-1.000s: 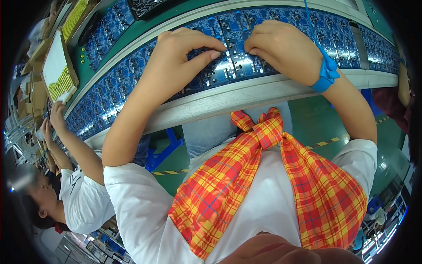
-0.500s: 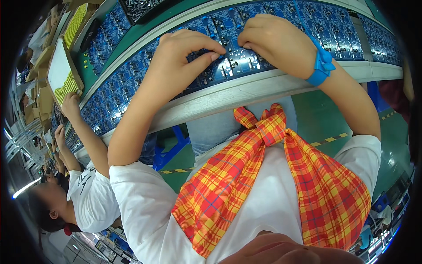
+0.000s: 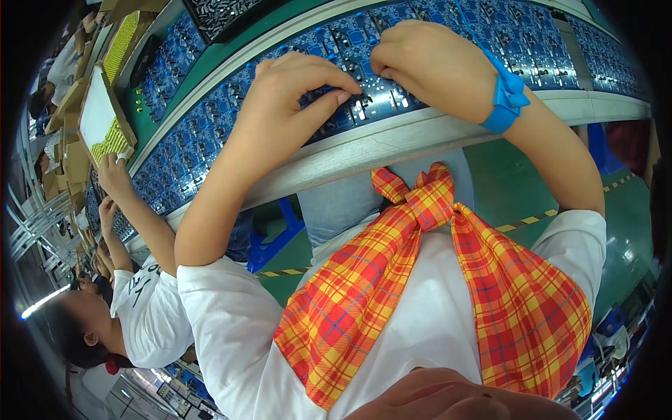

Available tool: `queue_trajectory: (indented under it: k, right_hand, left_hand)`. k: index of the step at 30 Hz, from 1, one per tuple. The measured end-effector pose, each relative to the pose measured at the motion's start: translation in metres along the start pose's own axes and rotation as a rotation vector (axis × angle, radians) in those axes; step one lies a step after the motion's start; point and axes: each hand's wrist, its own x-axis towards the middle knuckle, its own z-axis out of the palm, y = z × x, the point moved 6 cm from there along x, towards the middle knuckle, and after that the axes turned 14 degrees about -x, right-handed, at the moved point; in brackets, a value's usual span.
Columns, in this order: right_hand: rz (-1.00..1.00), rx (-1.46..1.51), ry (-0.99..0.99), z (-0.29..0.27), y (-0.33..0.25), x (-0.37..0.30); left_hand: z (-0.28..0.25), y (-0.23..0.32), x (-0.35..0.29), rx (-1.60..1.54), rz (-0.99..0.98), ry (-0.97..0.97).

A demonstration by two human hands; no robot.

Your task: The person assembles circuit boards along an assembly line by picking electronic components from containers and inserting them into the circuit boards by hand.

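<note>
Lengthwise, the blue circuit-board row (image 3: pixel 383 100) ran left-to-right beneath your narrowed left hand (image 3: pixel 285 101) and right hand (image 3: pixel 435 68), any grip unclear.

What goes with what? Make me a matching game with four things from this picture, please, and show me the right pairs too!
Column one:
1. Scarf
2. Wristband
3. Circuit boards
4. Floor

Column two:
A. Lined up beneath the left hand and the right hand
B. Green, with a yellow and black striped line
C. Red and yellow checks, tied in a knot
D. Blue, around the wrist of the right hand

Right pairs: 1-C, 2-D, 3-A, 4-B.
</note>
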Motion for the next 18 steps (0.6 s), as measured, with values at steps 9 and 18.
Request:
queue_trajectory:
  k: [9, 18]
  right_hand:
    - [-0.129, -0.267, -0.062, -0.015, -0.02, -0.006]
    - [0.014, 0.06, 0.077, -0.036, 0.04, 0.024]
  left_hand:
    - [0.006, 0.004, -0.003, -0.011, -0.003, 0.026]
    - [0.009, 0.005, -0.006, 0.024, 0.01, -0.007]
